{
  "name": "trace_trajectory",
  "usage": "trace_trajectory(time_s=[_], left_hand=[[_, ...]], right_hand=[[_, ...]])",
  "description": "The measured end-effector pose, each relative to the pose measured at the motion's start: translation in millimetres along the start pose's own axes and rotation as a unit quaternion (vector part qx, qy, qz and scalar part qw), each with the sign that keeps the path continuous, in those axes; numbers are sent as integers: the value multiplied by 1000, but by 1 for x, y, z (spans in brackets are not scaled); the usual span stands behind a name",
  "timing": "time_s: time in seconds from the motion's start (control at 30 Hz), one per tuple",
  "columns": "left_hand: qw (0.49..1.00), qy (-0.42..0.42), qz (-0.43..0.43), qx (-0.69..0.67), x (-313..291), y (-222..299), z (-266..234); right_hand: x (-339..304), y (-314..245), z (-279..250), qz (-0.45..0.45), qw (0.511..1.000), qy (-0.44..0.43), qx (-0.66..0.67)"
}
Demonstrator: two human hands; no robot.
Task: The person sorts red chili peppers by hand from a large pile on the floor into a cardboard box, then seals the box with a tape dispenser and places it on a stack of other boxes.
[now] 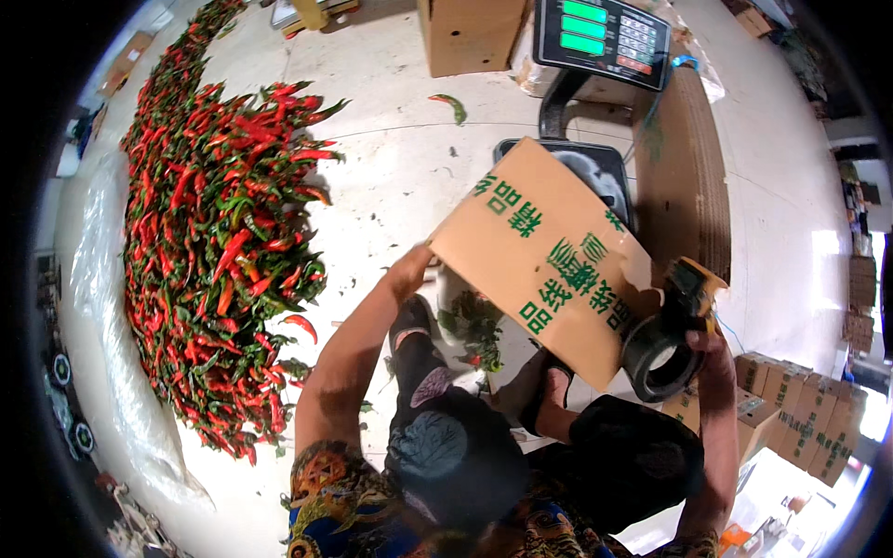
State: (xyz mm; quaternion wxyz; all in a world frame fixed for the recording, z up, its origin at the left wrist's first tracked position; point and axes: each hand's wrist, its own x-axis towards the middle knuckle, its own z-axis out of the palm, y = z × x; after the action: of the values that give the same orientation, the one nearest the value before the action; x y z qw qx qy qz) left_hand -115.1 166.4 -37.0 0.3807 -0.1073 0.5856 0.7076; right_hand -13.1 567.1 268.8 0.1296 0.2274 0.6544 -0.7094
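Note:
A cardboard box (549, 251) with green printing is held up tilted in front of me, above my feet. My left hand (409, 270) is closed on its left corner; some of the fingers are hidden behind the cardboard. My right hand (709, 340) grips a tape dispenser (693, 284) with a yellow-orange edge and a large dark roll of tape (642, 358). The dispenser's head and the roll are against the box's right side. Whether tape is stuck to the box there, I cannot tell.
A long heap of red and green chili peppers (223, 232) covers the floor at left, with plastic sheeting (121, 325) alongside. Behind the box stands a platform scale with a lit display (600, 37). Flattened cartons (688, 177) lean right of it. Stacked cartons (800, 409) stand at lower right.

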Motion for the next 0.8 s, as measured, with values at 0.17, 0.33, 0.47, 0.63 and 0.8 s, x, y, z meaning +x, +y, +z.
trace_trajectory(time_s=[0.17, 0.33, 0.47, 0.63, 0.8], left_hand=[[934, -52, -6, -353, 1, 27, 60], [945, 16, 124, -302, -17, 95, 14], [982, -53, 92, -155, -10, 205, 42], [982, 29, 178, 58, -6, 235, 101], [971, 54, 192, 136, -62, 246, 180]], right_hand=[[-3, 0, -21, 28, 999, 25, -27], [14, 0, -7, 20, 997, -59, 37], [-5, 16, -38, 99, 995, 9, 14], [-26, 21, -56, -23, 992, -121, -38], [-66, -17, -44, -42, 997, -54, 39]])
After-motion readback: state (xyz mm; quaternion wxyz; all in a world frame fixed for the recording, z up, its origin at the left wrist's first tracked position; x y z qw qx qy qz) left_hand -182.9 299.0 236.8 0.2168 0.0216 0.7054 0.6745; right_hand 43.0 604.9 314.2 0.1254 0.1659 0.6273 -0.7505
